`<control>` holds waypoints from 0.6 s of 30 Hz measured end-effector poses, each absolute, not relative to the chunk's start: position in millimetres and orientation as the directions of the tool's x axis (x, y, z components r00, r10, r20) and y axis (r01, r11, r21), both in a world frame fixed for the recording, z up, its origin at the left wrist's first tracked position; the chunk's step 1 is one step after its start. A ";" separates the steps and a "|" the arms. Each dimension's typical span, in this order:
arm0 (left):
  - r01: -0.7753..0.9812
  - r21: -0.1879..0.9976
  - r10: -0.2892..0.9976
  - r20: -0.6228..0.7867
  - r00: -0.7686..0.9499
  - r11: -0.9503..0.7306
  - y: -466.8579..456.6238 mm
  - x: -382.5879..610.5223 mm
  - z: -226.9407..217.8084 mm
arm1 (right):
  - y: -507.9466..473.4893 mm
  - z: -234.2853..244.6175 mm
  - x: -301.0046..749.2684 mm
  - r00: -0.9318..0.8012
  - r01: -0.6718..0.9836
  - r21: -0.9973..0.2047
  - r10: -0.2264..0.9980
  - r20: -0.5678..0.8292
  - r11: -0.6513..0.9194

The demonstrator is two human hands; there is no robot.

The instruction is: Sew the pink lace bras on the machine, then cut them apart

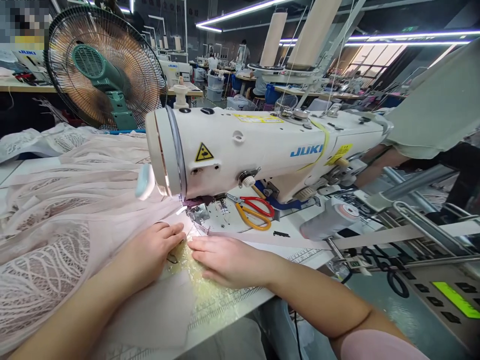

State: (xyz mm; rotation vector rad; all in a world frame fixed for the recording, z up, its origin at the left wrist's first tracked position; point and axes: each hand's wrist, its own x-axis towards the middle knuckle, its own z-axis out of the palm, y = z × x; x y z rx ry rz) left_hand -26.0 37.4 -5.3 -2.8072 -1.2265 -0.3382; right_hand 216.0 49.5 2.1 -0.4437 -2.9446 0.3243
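Observation:
My left hand (155, 247) lies on pale pink fabric (75, 200) just before the presser foot (198, 212) of a white JUKI sewing machine (262, 150), fingers curled down onto the cloth. My right hand (228, 260) rests flat beside it, fingers stretched out toward the left hand, pressing a yellowish lace piece (191, 270) on the table. The two hands almost touch at the fingertips. The pink fabric with lace panels spreads out to the left.
Scissors (257, 210) with red and yellow handles lie behind the needle under the machine arm. A grey thread cone (330, 220) lies to the right. A standing fan (105, 70) is at the back left. A control panel (446, 295) sits at lower right. Other workers sit far behind.

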 end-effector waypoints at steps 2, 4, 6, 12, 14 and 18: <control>0.731 0.016 0.718 0.205 0.665 -0.682 36.8 -25.7 -3.8 | 49.9 0.9 216.6 -0.947 0.270 -0.229 0.301 0.113 0.935; 0.727 -0.004 0.711 0.206 0.672 -0.686 36.6 -25.7 -3.7 | 50.5 0.0 217.0 -0.947 0.270 -0.229 0.300 0.110 0.935; 0.724 -0.019 0.705 0.214 0.676 -0.689 37.1 -26.1 -5.2 | 50.9 -0.5 217.0 -0.947 0.275 -0.227 0.304 0.106 0.934; 0.741 -0.054 0.707 0.257 0.658 -0.670 43.4 -29.7 -12.6 | 49.6 3.0 215.9 -0.944 0.289 -0.242 0.318 0.092 0.926; 0.748 -0.058 0.713 0.260 0.651 -0.661 45.9 -30.2 -13.3 | 49.0 4.7 215.5 -0.943 0.286 -0.249 0.317 0.095 0.925; 0.779 -0.104 0.742 0.248 0.623 -0.619 48.6 -29.1 -12.9 | 48.6 5.0 215.2 -0.945 0.279 -0.246 0.311 0.101 0.928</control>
